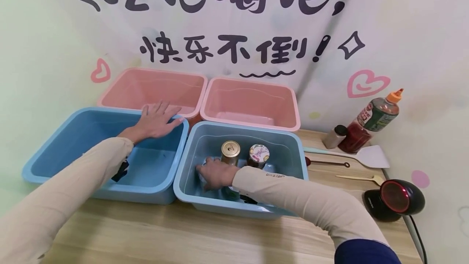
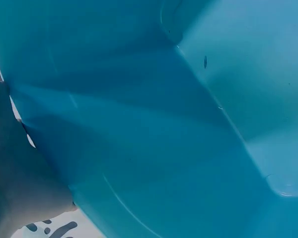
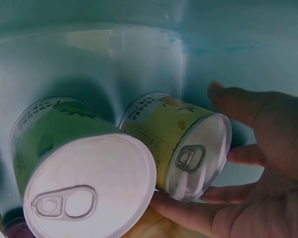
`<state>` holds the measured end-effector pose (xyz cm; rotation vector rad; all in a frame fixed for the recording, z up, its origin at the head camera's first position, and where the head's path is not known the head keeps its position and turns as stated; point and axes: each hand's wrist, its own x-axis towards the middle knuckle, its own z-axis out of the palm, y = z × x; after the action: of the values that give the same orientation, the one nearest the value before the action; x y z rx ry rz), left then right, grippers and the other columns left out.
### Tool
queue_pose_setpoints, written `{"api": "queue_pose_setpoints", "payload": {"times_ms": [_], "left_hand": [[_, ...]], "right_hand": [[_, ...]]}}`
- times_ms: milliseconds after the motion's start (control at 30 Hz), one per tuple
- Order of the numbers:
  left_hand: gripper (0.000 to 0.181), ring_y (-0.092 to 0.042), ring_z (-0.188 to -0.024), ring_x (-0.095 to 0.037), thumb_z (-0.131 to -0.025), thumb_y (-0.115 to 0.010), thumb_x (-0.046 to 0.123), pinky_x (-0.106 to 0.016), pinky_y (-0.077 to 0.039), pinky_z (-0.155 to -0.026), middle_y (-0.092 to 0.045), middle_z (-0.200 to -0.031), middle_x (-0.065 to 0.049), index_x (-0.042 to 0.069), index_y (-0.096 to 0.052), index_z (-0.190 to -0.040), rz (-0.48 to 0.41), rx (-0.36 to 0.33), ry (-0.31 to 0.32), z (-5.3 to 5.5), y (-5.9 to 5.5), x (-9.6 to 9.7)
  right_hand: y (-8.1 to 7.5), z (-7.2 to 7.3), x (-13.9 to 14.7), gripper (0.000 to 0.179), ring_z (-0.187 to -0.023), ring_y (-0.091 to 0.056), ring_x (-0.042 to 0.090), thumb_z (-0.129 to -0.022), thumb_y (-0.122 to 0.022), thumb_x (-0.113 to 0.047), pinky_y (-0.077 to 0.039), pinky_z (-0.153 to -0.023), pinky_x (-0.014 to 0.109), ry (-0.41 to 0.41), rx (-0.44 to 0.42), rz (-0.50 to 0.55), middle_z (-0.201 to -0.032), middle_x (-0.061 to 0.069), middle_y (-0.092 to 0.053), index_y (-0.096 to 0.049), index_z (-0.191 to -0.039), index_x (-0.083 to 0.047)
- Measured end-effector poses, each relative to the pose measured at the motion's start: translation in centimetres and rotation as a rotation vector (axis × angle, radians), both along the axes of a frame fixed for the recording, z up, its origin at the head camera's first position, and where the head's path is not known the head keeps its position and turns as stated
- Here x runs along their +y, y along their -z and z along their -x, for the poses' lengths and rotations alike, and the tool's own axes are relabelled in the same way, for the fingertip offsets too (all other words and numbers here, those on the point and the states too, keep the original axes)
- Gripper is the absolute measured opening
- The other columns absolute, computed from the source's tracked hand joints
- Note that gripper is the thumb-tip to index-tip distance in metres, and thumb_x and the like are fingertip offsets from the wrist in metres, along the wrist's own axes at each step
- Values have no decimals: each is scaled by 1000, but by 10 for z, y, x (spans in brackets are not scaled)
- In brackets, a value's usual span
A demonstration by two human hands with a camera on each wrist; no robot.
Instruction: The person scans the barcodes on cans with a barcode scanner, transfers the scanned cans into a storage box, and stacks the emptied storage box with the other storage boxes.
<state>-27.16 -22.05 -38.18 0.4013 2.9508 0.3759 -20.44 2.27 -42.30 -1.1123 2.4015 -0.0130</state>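
My left hand (image 1: 155,121) lies with fingers extended across the back right rim of the left blue bin (image 1: 176,150); the left wrist view shows mostly the bin's inside. My right hand (image 1: 216,173) is down inside the right blue bin (image 1: 304,162), at its left side. In the right wrist view its fingers spread about a yellow can (image 3: 156,131) with a silver pull-tab lid, some fingertips hidden by the can. The thumb stands apart from the can's side. Beside it is a green can (image 3: 89,173). Further back stand a gold-topped can (image 1: 231,150) and a can with a patterned top (image 1: 259,154).
Two pink bins, one left (image 1: 154,80) and one right (image 1: 253,97), stand behind the blue ones. To the right are a sauce bottle (image 1: 373,119), a small black-capped jar (image 1: 335,137), a spatula (image 1: 370,156), other utensils and a black scanner-like device (image 1: 399,199) with a cable.
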Motion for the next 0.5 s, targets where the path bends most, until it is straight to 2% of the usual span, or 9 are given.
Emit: {"api": "queue_pose_setpoints", "payload": {"times_ms": [233, 500], "left_hand": [[69, -5, -150, -53, -102, -36, 55, -75, 3, -115, -16, -163, -27, 12, -31, -157, -16, 12, -5, 2, 3, -1], [66, -10, -149, -52, -103, -36, 53, -75, 0, -115, -19, -163, -26, 14, -32, -157, 4, 23, -6, 2, 4, 0]], "right_hand": [[10, 5, -4, 62, -114, -61, 23, -87, -78, -35, -55, -97, 36, -48, 76, 5, -130, 11, -60, -54, -142, -18], [20, 2, -8, 56, -102, -68, 19, -83, -81, -40, -58, -91, 32, -95, 192, 31, -114, 9, -69, -63, -130, -14]]}}
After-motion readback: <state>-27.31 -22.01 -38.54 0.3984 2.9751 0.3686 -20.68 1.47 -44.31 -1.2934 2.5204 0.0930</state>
